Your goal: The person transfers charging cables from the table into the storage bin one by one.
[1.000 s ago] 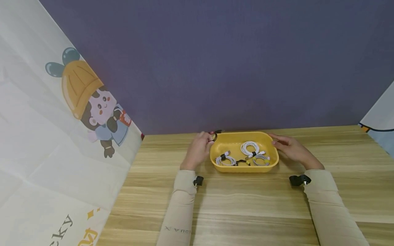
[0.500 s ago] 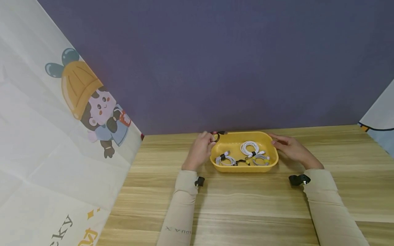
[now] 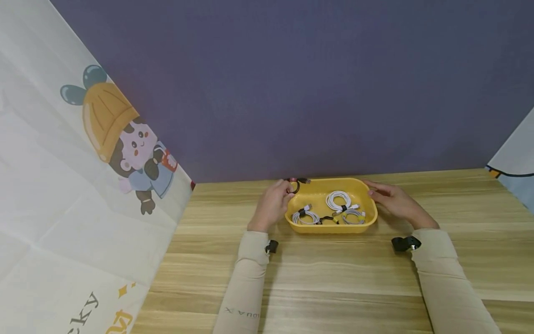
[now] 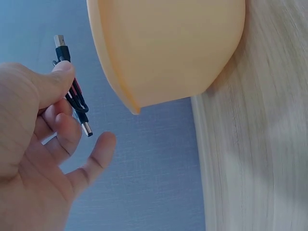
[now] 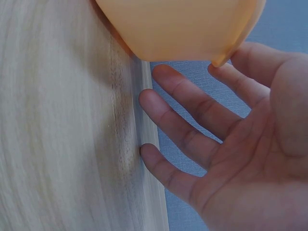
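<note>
A yellow plastic basket (image 3: pixel 333 229) stands near the far edge of the table. My left hand (image 3: pixel 273 204) pinches a small bundled black USB cable (image 4: pixel 76 96) with a red strip on it, just over the basket's left end; its metal plug sticks out past the fingertips. My right hand (image 3: pixel 394 203) holds the basket's right rim between thumb and index finger, and the other fingers are spread loosely below. Inside lie a white coiled cable (image 3: pixel 328 202), a pale coil with a black tie (image 3: pixel 302 213), a grey coil with a yellow tie (image 3: pixel 361 218) and a black cable (image 3: pixel 327 219).
The wooden table (image 3: pixel 333 287) ends behind the basket against a dark blue panel (image 3: pixel 313 93). A white sheet with a printed cartoon figure (image 3: pixel 137 144) hangs on the left. Another white sheet (image 3: pixel 519 148) is at the right edge.
My left hand has shifted slightly to the right with the black USB cable, and more of its plug shows over the basket's rim. The right hand and the basket have hardly moved.
</note>
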The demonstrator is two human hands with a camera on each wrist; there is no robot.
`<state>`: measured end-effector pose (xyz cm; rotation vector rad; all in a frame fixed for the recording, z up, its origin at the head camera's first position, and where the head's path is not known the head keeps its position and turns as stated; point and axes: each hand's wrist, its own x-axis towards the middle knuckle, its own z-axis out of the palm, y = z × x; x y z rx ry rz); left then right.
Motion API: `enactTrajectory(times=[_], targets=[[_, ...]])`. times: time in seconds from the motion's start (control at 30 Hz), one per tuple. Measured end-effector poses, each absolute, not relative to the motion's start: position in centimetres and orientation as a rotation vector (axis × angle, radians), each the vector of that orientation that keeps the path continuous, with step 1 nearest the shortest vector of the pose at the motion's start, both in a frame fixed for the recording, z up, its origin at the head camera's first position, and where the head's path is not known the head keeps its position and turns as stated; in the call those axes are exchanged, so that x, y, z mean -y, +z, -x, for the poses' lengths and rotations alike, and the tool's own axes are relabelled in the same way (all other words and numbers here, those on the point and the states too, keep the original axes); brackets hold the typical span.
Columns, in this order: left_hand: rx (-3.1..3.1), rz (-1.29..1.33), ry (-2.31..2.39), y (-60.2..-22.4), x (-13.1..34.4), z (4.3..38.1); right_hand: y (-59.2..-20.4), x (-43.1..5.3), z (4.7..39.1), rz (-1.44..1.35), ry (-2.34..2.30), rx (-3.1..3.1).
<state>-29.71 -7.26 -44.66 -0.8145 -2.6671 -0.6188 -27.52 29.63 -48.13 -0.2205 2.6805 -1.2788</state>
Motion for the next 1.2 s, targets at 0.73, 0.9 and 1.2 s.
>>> enactTrajectory(times=[0.73,0.9,1.2], targets=[[2.705,0.805,-0.538,-45.0,6.2,29.5,-48.1,-29.5,27.5,0.186,-1.22,-2.709],[2.716,0.811,-0.503,-45.1,5.9,29.3,-48.2,-29.5,27.5,0.189,-1.226,-2.706],[2.744,0.839,-0.469,-45.5,5.5,29.2,-48.4,-29.6,27.6,0.207,-1.242,-2.707]])
